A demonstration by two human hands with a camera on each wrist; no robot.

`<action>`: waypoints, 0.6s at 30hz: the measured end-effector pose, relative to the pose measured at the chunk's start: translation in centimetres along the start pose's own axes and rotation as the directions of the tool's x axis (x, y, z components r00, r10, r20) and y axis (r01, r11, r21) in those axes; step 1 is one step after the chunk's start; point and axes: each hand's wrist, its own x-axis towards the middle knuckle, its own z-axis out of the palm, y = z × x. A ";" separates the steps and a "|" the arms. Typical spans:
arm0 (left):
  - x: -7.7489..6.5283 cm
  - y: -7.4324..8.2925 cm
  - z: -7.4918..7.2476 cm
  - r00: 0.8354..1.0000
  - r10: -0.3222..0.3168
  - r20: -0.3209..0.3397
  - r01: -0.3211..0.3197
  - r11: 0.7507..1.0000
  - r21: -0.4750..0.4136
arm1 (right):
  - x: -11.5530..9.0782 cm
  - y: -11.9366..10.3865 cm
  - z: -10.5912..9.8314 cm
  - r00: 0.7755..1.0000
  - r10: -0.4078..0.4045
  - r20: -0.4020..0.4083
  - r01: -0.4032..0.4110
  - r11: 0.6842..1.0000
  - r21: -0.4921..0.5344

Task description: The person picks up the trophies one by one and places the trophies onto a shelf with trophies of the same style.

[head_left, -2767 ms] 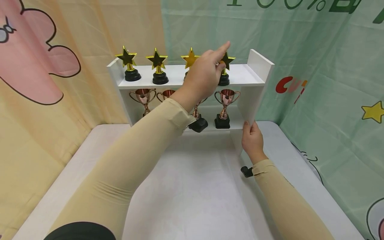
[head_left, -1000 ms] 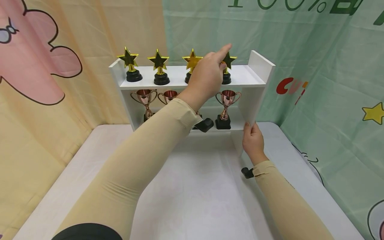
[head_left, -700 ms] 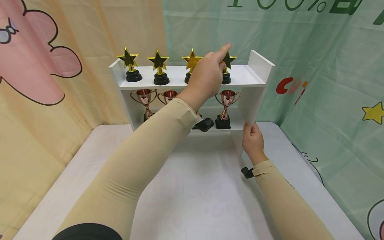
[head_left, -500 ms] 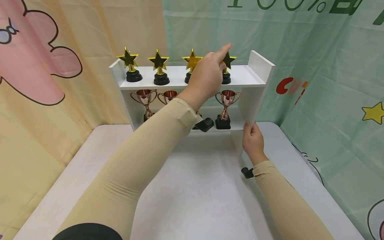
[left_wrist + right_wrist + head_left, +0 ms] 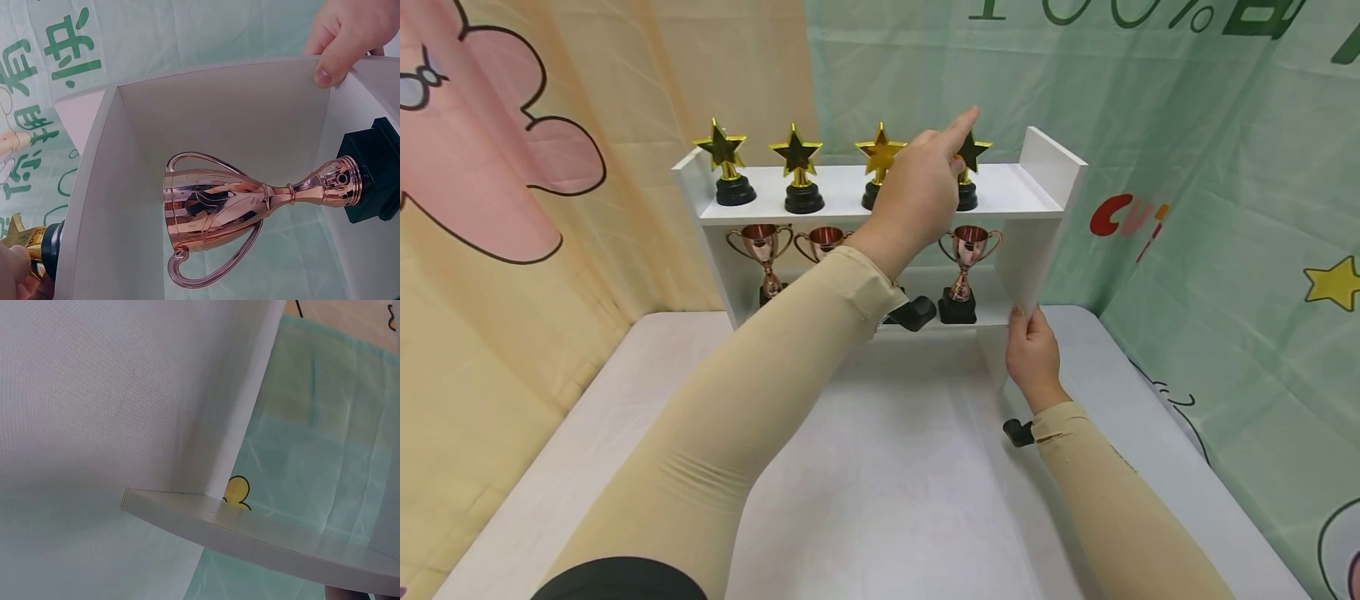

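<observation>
In the head view my left hand [image 5: 917, 196] is at the rightmost gold star trophy [image 5: 967, 197], index finger stretched past the star. Seen from the left wrist, thumb and fingers pinch that star trophy [image 5: 39, 244] by its gold part, its black base against the top board. My right hand [image 5: 1033, 354] grips the lower right side of the white shelf [image 5: 1015, 187], thumb in front. The rightmost copper cup trophy [image 5: 958, 283] stands on the lower board. My left arm partly hides the other cups. Only dark fingertips [image 5: 347, 594] of the right hand show in the right wrist view.
Three more star trophies, among them the leftmost star trophy [image 5: 734, 187], stand along the top board. A white-covered table [image 5: 880, 467] carries the shelf. Printed curtains [image 5: 1210, 167] hang close behind and at both sides.
Since the oldest frame my left wrist and forearm have shifted slightly right, covering more of the third cup. Over the last second both hands have stayed practically still.
</observation>
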 end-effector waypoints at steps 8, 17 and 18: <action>0.0 -0.1 0.1 1.000 0.020 -0.017 -0.019 0.999 0.030 | 0.1 0.0 0.0 1.000 -0.006 0.002 0.006 1.000 -0.001; -0.1 -0.1 0.2 1.000 0.018 -0.026 -0.017 0.999 0.029 | 0.1 0.0 0.0 1.000 -0.003 -0.006 0.003 1.000 -0.012; -0.1 -0.1 0.2 0.999 0.019 -0.026 -0.018 1.000 0.025 | 0.1 0.0 0.0 1.000 -0.003 -0.007 0.002 1.000 -0.015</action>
